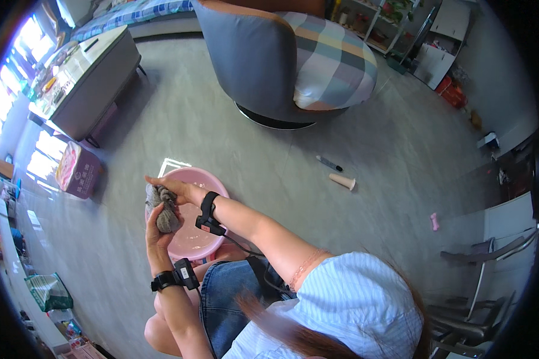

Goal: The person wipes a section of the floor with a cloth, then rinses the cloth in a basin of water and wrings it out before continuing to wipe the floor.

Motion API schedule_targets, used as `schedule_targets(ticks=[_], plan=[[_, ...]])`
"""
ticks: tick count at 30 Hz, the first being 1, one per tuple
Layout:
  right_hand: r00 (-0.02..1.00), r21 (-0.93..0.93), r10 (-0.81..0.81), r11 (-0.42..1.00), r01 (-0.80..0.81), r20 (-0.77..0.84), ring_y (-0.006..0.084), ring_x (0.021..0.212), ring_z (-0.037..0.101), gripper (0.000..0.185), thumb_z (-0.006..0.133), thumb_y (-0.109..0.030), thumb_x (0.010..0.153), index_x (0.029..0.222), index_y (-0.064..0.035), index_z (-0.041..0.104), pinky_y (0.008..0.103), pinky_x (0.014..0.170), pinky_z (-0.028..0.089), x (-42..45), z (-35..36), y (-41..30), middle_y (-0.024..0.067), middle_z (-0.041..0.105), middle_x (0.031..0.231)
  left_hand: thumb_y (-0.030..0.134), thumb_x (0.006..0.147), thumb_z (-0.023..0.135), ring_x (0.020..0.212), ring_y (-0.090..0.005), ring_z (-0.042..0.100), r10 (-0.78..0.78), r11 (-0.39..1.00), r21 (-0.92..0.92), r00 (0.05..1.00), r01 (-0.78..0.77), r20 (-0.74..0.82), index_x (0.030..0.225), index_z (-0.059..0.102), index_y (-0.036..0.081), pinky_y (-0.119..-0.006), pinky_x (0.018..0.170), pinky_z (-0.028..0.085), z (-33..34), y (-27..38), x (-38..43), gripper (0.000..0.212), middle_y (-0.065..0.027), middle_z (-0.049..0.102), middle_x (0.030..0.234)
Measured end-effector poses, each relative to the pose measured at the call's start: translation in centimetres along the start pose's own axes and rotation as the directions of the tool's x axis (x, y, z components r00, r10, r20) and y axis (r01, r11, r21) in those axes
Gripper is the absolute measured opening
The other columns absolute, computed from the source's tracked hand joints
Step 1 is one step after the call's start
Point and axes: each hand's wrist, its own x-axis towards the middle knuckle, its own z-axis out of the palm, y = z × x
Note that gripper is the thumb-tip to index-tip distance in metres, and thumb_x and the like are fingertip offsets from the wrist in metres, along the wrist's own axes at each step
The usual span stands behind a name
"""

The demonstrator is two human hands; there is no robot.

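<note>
A wet-looking grey cloth, bunched and twisted, is held between both hands over the left part of a pink plastic basin. My left hand grips it from the near side, fingers partly hidden behind the cloth. On the far side my right hand closes around the other end. Water shows in the basin, which stands on the floor before my knees. Each wrist wears a black strap with a small cabled box.
A purple box stands left of the basin. Further right on the floor lie a dark cylindrical object and a beige tapered one. A grey swivel armchair is ahead, a low table at upper left, metal-framed chair parts at lower right.
</note>
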Motion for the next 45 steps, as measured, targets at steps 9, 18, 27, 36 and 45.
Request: schedule_targets(ticks=[9, 18, 27, 36, 45], plan=[[0.974, -0.311, 0.119, 0.934, -0.176, -0.195, 0.0269, 0.07, 0.061, 0.034, 0.057, -0.031, 0.078, 0.094, -0.0012, 0.058, 0.0405, 0.061, 0.052, 2.0, -2.2, 3.0, 0.0123, 0.061, 0.081, 0.019, 0.079, 0.065, 0.064, -0.0159, 0.058, 0.031, 0.965, 0.262, 0.992, 0.002, -0.121, 0.107, 0.052, 0.005, -0.027, 0.052, 0.048, -3.9, -1.7, 0.6, 0.034, -0.007, 0.06, 0.085], [0.933, -0.522, -0.103, 0.847, -0.1, -0.344, 0.0176, 0.066, 0.057, 0.023, 0.065, -0.01, 0.067, 0.087, -0.0002, 0.059, 0.032, 0.058, 0.048, 5.2, -3.3, 3.2, 0.0082, 0.059, 0.076, 0.013, 0.07, 0.073, 0.063, -0.0129, 0.057, 0.154, 0.76, 0.649, 0.98, -0.036, -0.126, 0.092, 0.059, 0.001, -0.026, 0.055, 0.044, -4.1, -0.9, 3.6, 0.029, -0.0038, 0.059, 0.077], [0.909, -0.9, -0.258, 0.378, -0.216, -0.326, 0.028, 0.077, 0.062, 0.032, 0.066, -0.014, 0.064, 0.093, -0.0027, 0.06, 0.0385, 0.068, 0.049, 6.2, -4.9, 3.6, 0.0174, 0.063, 0.083, 0.023, 0.062, 0.071, 0.068, -0.0205, 0.06, 0.482, 0.489, 0.872, 0.844, -0.035, -0.236, 0.083, 0.062, -0.001, -0.033, 0.064, 0.046, -5.0, -4.0, 6.3, 0.034, -0.0101, 0.063, 0.076], [0.897, -0.966, -0.358, 0.096, -0.239, -0.258, 0.0361, 0.087, 0.06, 0.032, 0.062, -0.021, 0.068, 0.093, -0.0024, 0.057, 0.0423, 0.075, 0.047, 7.5, -3.5, 4.6, 0.0235, 0.061, 0.088, 0.033, 0.072, 0.065, 0.089, -0.0386, 0.059, 0.644, 0.128, 0.98, 0.738, 0.153, -0.199, 0.097, 0.059, 0.001, -0.045, 0.074, 0.047, -6.0, -4.0, 6.6, 0.041, -0.0244, 0.061, 0.09], [0.875, -0.933, -0.356, -0.023, -0.359, -0.328, 0.04, 0.09, 0.058, 0.03, 0.06, -0.015, 0.071, 0.097, -0.0008, 0.054, 0.0438, 0.079, 0.046, 6.8, -3.0, 4.0, 0.0252, 0.06, 0.091, 0.035, 0.072, 0.064, 0.095, -0.0378, 0.057, 0.599, 0.243, 0.938, 0.722, 0.248, -0.346, 0.11, 0.052, 0.003, -0.046, 0.08, 0.045, -3.6, -4.4, 6.6, 0.051, -0.0222, 0.06, 0.099]])
